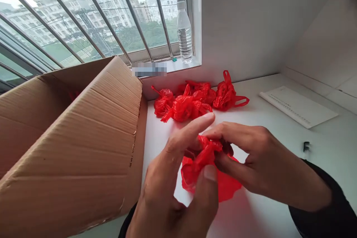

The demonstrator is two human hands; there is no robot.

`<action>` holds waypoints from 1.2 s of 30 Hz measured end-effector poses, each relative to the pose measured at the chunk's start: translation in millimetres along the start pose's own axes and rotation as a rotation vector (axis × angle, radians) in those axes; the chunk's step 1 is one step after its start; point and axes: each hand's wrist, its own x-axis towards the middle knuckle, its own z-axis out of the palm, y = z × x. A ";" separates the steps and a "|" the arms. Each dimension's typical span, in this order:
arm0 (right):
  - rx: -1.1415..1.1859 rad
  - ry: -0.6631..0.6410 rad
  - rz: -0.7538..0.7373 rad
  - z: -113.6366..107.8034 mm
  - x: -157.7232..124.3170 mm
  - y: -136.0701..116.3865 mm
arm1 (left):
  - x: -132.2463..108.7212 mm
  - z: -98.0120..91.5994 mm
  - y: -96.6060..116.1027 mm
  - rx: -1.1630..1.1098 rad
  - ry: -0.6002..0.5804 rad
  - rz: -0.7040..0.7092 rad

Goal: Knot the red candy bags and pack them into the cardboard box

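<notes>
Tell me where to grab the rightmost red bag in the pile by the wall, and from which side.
Best seems the upright handle loop of that rightmost red bag, pinched from above: it stands clear of the neighbouring bags. The second loop, jutting out to the right, looks like a fair fallback from that side.

Past the desk (pixel 267 115), the window (pixel 154 33) glares with daylight; the wall (pixel 240 26) along the desk's far edge is dim.
</notes>
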 end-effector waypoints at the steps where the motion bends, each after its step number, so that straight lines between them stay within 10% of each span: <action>1: -0.002 0.009 -0.005 -0.7 0.1 1.0 | 0.4 -0.8 -1.3 0.021 -0.001 0.005; 12: -0.035 0.163 0.061 -13.4 -8.6 -4.0 | 32.0 -11.1 -25.2 -0.029 -0.478 0.100; 19: -0.031 0.313 0.136 -15.4 -8.4 -9.5 | 35.0 -7.6 -27.4 -0.210 -0.233 -0.139; 29: 0.066 0.274 0.100 -5.4 -6.4 -7.8 | 33.4 2.1 -26.1 -0.365 -0.207 -0.221; 36: 0.138 0.218 0.070 1.5 -8.3 -6.0 | 28.8 0.3 -23.0 -0.167 -0.547 -0.035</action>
